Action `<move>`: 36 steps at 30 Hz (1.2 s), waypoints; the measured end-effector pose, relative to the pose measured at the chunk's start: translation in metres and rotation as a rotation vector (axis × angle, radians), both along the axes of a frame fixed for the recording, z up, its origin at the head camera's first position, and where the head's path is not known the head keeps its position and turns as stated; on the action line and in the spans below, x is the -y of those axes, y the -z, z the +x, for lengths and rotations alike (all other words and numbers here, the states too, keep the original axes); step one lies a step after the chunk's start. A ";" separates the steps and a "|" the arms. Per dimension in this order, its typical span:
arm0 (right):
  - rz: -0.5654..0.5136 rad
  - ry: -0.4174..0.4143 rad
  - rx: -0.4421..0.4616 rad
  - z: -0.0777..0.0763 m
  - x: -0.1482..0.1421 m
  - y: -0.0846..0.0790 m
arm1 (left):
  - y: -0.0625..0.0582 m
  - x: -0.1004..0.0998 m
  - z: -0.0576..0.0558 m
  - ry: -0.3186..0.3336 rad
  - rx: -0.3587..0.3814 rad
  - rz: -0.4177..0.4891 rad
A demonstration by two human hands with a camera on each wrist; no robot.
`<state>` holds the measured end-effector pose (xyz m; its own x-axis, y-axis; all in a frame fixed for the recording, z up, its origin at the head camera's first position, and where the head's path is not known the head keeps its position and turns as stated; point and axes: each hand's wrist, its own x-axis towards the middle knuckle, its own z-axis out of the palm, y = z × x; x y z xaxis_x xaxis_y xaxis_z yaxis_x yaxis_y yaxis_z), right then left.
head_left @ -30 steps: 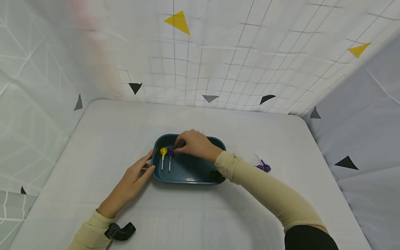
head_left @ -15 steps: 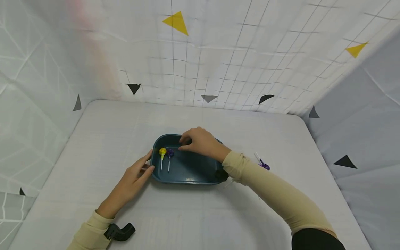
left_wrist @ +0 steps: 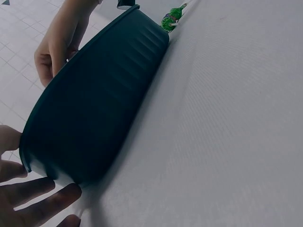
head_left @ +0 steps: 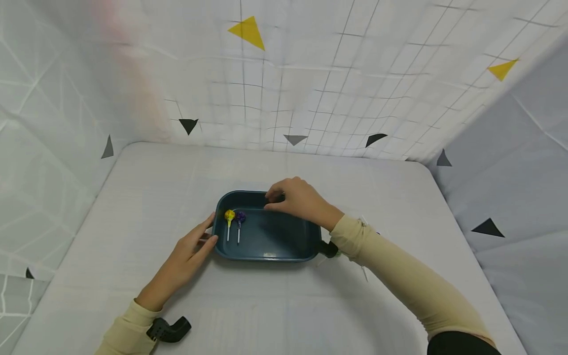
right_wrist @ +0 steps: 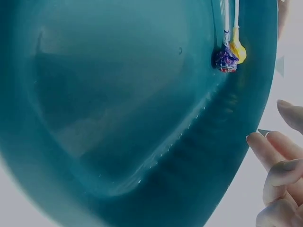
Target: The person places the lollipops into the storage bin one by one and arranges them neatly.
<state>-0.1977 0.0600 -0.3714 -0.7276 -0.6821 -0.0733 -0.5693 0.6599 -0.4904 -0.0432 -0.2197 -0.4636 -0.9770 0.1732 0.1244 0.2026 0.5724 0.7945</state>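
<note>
In the head view, a dark teal tray [head_left: 268, 257] lies on the table. At its left end, inside, a yellow-wrapped lollipop [head_left: 229, 216] and a purple-wrapped lollipop [head_left: 240, 217] lie side by side, sticks toward the person. My left hand [head_left: 188, 254] rests against the tray's left end, its fingers [left_wrist: 52, 203] extended and touching the outer wall in the left wrist view. Above the tray's back right part hovers my right hand [head_left: 299, 199]. Its fingers are loosely bent, with nothing seen between them in the right wrist view.
A green-wrapped lollipop [left_wrist: 170, 21] lies beyond the tray's far end in the left wrist view. More lollipops on the right are mostly hidden by the right sleeve [head_left: 399, 266]; one white stick [head_left: 365, 274] shows. A patterned white cloth wall [head_left: 284, 98] stands behind the table.
My right hand has moved away from the purple lollipop, rightward and slightly up across the tray. The left hand stays at the tray's end, and both lollipops lie where they were.
</note>
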 end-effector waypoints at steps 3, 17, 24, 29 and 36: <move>-0.001 0.020 0.012 0.001 -0.007 -0.003 | 0.000 0.000 0.000 -0.003 -0.001 0.001; -0.025 0.145 -0.017 0.003 -0.058 -0.012 | 0.000 -0.001 0.000 -0.007 -0.009 -0.004; -0.046 0.180 -0.033 0.006 -0.080 -0.017 | -0.001 -0.001 0.001 -0.008 -0.006 -0.003; -0.070 0.210 -0.050 0.008 -0.096 -0.017 | -0.001 -0.001 0.001 -0.006 -0.007 -0.003; -0.062 0.270 -0.046 0.011 -0.120 -0.015 | -0.002 -0.002 0.001 -0.017 0.002 -0.003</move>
